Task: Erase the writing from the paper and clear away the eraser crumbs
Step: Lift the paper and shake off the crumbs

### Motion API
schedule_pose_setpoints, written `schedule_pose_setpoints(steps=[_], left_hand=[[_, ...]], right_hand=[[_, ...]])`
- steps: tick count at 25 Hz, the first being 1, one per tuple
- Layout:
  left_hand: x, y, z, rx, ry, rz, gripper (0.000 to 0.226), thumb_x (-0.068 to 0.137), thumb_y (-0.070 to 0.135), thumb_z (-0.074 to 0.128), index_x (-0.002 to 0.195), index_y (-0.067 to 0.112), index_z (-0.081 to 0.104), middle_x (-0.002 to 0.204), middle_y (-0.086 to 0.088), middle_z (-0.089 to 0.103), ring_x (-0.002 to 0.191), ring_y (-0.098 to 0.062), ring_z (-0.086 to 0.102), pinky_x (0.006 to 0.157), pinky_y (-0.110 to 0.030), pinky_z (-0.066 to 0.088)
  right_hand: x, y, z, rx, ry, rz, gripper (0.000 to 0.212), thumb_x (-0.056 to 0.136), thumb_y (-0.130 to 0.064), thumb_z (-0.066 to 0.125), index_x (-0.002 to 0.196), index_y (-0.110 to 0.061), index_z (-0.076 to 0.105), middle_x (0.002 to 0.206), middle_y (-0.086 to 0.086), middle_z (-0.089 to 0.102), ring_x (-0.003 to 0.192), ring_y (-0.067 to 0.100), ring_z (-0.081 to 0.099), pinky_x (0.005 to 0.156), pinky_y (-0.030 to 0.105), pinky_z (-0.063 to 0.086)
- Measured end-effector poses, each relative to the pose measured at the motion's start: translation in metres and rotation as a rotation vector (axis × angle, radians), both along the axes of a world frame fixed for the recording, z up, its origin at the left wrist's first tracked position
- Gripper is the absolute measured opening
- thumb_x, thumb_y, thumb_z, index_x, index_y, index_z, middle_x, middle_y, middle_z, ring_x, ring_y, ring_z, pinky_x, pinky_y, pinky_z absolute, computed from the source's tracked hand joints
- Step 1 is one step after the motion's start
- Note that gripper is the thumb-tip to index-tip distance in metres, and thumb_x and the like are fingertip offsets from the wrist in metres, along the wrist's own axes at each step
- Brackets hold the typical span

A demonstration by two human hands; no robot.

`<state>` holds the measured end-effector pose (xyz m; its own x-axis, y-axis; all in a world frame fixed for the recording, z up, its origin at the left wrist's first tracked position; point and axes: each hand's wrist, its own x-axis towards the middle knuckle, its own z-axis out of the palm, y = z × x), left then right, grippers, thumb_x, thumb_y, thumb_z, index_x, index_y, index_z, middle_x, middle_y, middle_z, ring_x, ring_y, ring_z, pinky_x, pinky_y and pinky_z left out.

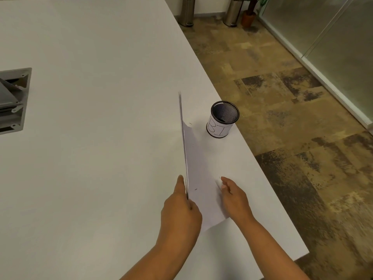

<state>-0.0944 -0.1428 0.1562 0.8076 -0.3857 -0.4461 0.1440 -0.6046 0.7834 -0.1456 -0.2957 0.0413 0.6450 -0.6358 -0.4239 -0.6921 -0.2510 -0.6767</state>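
A white sheet of paper (198,174) is tilted up steeply on its left side above the white table (90,138). My left hand (180,209) pinches its raised left edge. My right hand (235,197) grips the lower right edge near the tabletop. A few small dark eraser crumbs (195,189) lie on the sheet's sloping face. A black mesh cup (223,119) with a white label lettered "BI" stands just beyond the paper's far end, near the table's right edge. No eraser is visible.
A grey open cable hatch (14,102) is set into the table at the far left. The table's right edge runs diagonally past the cup, with patterned carpet (292,118) below. Two metal bins (187,11) and a potted plant stand at the far wall.
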Motion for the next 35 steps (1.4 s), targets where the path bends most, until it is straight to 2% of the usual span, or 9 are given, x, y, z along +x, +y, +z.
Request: schedule_pose_setpoints(steps=[5, 10, 16, 20, 23, 26, 31, 33, 35], left_hand=[[0.004, -0.004, 0.011, 0.056, -0.058, -0.017, 0.059, 0.091, 0.008, 0.033, 0.146, 0.022, 0.017, 0.101, 0.007, 0.056, 0.077, -0.007, 0.052, 0.058, -0.009, 0.038], [0.015, -0.003, 0.019, 0.069, -0.069, -0.053, 0.039, 0.086, 0.004, 0.035, 0.121, 0.018, 0.046, 0.074, 0.009, 0.049, 0.059, -0.006, 0.044, 0.047, -0.011, 0.038], [0.026, 0.000, 0.022, 0.170, -0.142, -0.010, 0.055, 0.089, 0.005, 0.036, 0.142, 0.016, 0.027, 0.118, -0.004, 0.059, 0.093, -0.022, 0.056, 0.079, -0.027, 0.044], [0.028, 0.005, 0.021, 0.261, -0.256, -0.031, 0.063, 0.089, 0.007, 0.034, 0.147, 0.016, 0.013, 0.117, -0.003, 0.058, 0.089, -0.020, 0.052, 0.073, -0.023, 0.036], [0.033, 0.003, 0.018, 0.258, -0.244, -0.021, 0.050, 0.089, 0.005, 0.036, 0.138, 0.014, 0.033, 0.106, -0.001, 0.059, 0.087, -0.020, 0.054, 0.070, -0.021, 0.035], [0.039, 0.011, 0.016, 0.150, -0.160, 0.054, 0.036, 0.084, -0.003, 0.035, 0.105, 0.021, 0.051, 0.077, 0.008, 0.054, 0.069, -0.018, 0.054, 0.057, -0.025, 0.043], [0.039, 0.027, 0.015, -0.023, -0.052, 0.144, 0.019, 0.088, 0.003, 0.043, 0.089, 0.017, 0.056, 0.069, 0.011, 0.058, 0.056, -0.010, 0.057, 0.043, -0.004, 0.039], [0.039, 0.031, 0.019, -0.087, -0.041, 0.140, 0.019, 0.089, 0.006, 0.051, 0.084, 0.023, 0.056, 0.070, 0.013, 0.059, 0.056, -0.008, 0.059, 0.044, -0.005, 0.043], [0.041, 0.038, 0.023, -0.091, -0.063, 0.155, 0.028, 0.088, 0.001, 0.043, 0.089, 0.027, 0.054, 0.077, 0.015, 0.060, 0.062, -0.004, 0.059, 0.046, -0.007, 0.042]], right_hand=[[0.001, -0.003, -0.002, 0.048, -0.024, -0.038, 0.034, 0.098, -0.019, 0.035, 0.130, -0.017, 0.045, 0.136, 0.003, 0.048, 0.124, 0.019, 0.044, 0.102, 0.030, 0.034], [0.004, 0.000, -0.001, 0.076, -0.052, -0.054, 0.034, 0.098, -0.017, 0.035, 0.131, -0.014, 0.044, 0.137, 0.004, 0.048, 0.125, 0.019, 0.043, 0.104, 0.030, 0.033], [0.009, 0.003, 0.000, 0.063, -0.066, -0.027, 0.034, 0.098, -0.017, 0.035, 0.131, -0.013, 0.044, 0.137, 0.003, 0.047, 0.127, 0.018, 0.041, 0.103, 0.026, 0.030], [0.010, 0.005, -0.001, 0.060, -0.063, -0.038, 0.034, 0.098, -0.016, 0.035, 0.130, -0.013, 0.045, 0.137, 0.004, 0.048, 0.126, 0.018, 0.042, 0.103, 0.026, 0.031], [0.010, 0.008, 0.003, 0.060, -0.055, -0.041, 0.034, 0.098, -0.015, 0.034, 0.130, -0.012, 0.045, 0.138, 0.005, 0.047, 0.127, 0.018, 0.041, 0.104, 0.026, 0.030], [0.016, 0.020, 0.019, 0.056, -0.112, -0.042, 0.034, 0.097, -0.016, 0.037, 0.130, -0.017, 0.044, 0.141, 0.004, 0.042, 0.130, 0.017, 0.036, 0.106, 0.026, 0.027], [0.040, 0.085, 0.073, 0.171, -0.667, 0.517, 0.045, 0.095, -0.046, 0.026, 0.139, -0.035, 0.026, 0.152, -0.009, 0.022, 0.140, 0.011, 0.015, 0.114, 0.024, 0.010], [0.053, 0.089, 0.073, 0.149, -0.602, 0.750, 0.057, 0.092, -0.056, 0.012, 0.144, -0.031, 0.008, 0.154, -0.012, 0.004, 0.141, 0.009, -0.001, 0.114, 0.026, -0.005], [0.063, 0.071, 0.064, 0.101, -0.339, 0.689, 0.060, 0.090, -0.057, 0.007, 0.143, -0.029, 0.000, 0.152, -0.013, -0.007, 0.140, 0.005, -0.010, 0.114, 0.028, -0.012]])
